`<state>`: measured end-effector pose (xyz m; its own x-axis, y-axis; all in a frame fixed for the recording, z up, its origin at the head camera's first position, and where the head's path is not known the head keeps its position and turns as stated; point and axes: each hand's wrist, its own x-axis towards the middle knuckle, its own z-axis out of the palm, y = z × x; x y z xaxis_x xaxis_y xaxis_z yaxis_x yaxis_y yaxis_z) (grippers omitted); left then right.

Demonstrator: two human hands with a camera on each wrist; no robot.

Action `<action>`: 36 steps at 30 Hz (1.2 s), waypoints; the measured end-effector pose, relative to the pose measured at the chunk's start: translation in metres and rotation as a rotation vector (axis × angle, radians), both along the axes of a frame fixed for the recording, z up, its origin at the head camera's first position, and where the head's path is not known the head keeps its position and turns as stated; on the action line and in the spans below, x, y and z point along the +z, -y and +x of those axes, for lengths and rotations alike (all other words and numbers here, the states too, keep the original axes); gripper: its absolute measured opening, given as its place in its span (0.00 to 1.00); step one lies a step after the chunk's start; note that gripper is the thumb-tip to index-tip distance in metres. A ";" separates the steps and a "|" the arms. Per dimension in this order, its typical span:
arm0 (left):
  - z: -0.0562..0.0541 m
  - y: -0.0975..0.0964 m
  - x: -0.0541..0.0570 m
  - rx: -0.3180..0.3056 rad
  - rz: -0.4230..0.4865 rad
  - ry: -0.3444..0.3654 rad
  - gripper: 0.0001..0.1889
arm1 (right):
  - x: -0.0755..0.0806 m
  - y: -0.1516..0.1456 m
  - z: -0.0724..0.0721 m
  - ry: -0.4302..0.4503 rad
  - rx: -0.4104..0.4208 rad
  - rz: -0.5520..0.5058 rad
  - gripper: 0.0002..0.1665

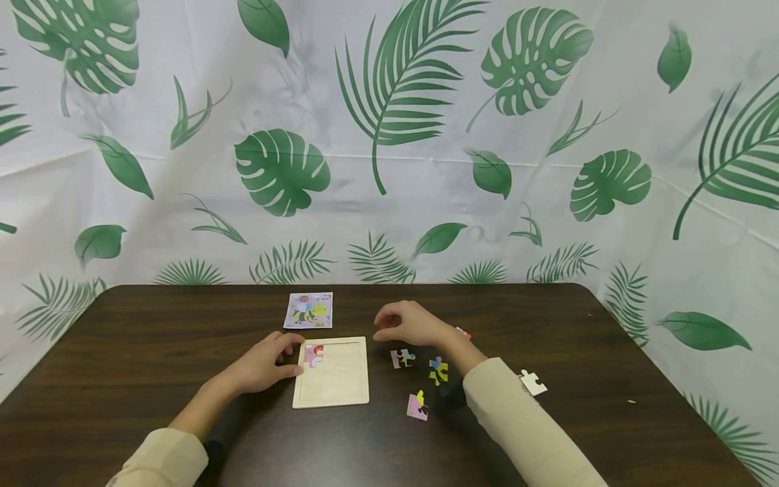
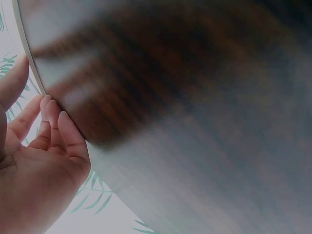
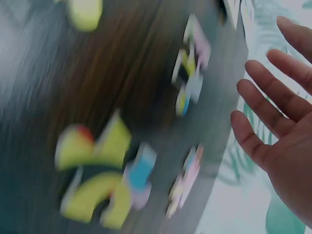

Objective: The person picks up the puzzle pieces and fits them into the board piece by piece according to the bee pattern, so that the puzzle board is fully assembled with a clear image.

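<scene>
A pale wooden puzzle tray (image 1: 331,379) lies on the dark table, with a pink and red jigsaw piece (image 1: 314,355) in its upper left corner. My left hand (image 1: 268,362) touches the tray's left side, thumb and index finger apart along the edge; the left wrist view shows the fingertips against that thin edge. To the right of the tray, my right hand (image 1: 410,323) hovers over the table and holds nothing, its fingers loosely bent. Near it lie a pink and blue piece (image 1: 402,358), a yellow and blue piece (image 3: 95,180) and a pink and yellow piece (image 1: 416,407).
Behind the tray lies a square picture card (image 1: 308,310) showing a bee. A pale blank-faced piece (image 1: 533,383) lies beyond the right forearm, and another piece (image 1: 464,332) is partly hidden by that wrist. A leaf-print cloth (image 1: 389,169) hangs behind the table.
</scene>
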<state>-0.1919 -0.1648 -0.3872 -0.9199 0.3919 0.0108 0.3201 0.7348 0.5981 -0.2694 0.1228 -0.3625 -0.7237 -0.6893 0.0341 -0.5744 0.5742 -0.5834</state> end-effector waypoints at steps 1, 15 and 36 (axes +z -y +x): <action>0.000 0.000 0.000 -0.001 0.000 -0.001 0.23 | 0.000 -0.006 -0.002 0.000 -0.009 0.005 0.17; 0.001 0.001 -0.001 0.004 0.002 0.013 0.23 | -0.007 -0.071 -0.009 0.005 -0.201 0.068 0.12; 0.001 0.000 0.002 0.003 -0.004 0.012 0.22 | -0.023 -0.083 -0.005 -0.030 -0.308 0.091 0.13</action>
